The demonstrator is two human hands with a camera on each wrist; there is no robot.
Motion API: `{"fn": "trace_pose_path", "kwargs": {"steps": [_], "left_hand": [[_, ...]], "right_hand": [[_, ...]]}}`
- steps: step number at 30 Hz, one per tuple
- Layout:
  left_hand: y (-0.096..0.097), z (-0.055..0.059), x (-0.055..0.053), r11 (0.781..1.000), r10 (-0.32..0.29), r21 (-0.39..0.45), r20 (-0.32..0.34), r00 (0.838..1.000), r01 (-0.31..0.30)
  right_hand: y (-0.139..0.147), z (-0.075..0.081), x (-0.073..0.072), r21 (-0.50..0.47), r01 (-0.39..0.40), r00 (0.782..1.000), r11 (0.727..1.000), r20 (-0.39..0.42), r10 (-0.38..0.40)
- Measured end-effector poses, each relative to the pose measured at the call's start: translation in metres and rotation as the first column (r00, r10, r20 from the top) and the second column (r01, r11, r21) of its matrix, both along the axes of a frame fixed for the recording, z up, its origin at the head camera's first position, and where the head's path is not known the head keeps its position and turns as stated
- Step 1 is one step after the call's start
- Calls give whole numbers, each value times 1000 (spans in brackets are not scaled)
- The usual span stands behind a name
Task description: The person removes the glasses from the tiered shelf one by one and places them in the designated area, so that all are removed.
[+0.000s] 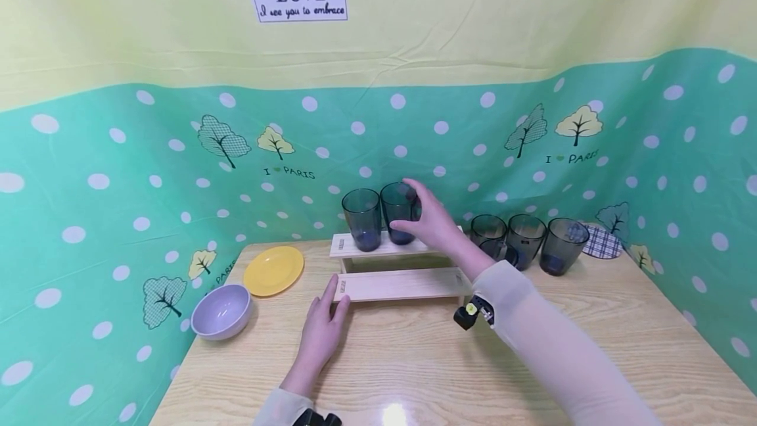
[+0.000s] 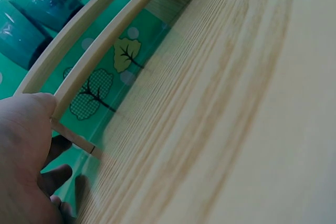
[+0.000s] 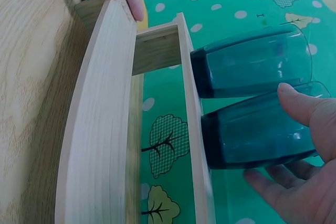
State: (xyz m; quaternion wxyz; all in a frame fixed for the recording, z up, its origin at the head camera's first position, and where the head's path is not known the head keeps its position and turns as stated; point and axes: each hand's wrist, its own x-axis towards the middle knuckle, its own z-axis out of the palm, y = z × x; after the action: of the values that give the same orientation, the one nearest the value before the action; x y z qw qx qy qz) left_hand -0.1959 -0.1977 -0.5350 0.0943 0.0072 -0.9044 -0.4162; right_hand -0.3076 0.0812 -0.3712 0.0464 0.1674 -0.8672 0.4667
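Note:
A two-tier wooden shelf (image 1: pixel 402 285) stands on the table. Two dark tinted glasses are side by side on its upper board: the left glass (image 1: pixel 363 221) and the right glass (image 1: pixel 397 210). My right hand (image 1: pixel 434 219) holds that right glass, thumb in front and fingers round the far side. In the right wrist view the base of this glass (image 3: pixel 257 135) meets the board. My left hand (image 1: pixel 323 327) touches the left end of the lower board, its index finger fairly straight. The left wrist view has the left thumb (image 2: pixel 39 103) at the board's corner, other fingers loosely bent.
Several more tinted glasses (image 1: pixel 562 248) stand right of the shelf, partly behind my right forearm. A checked round piece (image 1: pixel 603 242) lies beyond them. On the left are a yellow plate (image 1: pixel 274 271) and a lilac bowl (image 1: pixel 221 312). A patterned cloth (image 1: pixel 390 123) hangs behind.

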Motion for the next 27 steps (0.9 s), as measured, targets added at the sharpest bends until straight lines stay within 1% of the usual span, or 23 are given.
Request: {"fn": "trace_pose_path", "kwargs": {"steps": [14, 23, 27], "left_hand": [[0, 0, 0, 1000, -2, -2, 0, 1000, 2], [0, -1, -1, 1000, -4, 8, -3, 1000, 4], [0, -2, -1, 1000, -1, 10, 0, 1000, 1]], "right_hand": [[1, -3, -3, 15, 11, 1000, 1000, -20, -11], [-1, -4, 0, 0, 47, 998, 999, -38, -47], [-1, -2, 3, 0, 60, 997, 998, -40, -60]]}}
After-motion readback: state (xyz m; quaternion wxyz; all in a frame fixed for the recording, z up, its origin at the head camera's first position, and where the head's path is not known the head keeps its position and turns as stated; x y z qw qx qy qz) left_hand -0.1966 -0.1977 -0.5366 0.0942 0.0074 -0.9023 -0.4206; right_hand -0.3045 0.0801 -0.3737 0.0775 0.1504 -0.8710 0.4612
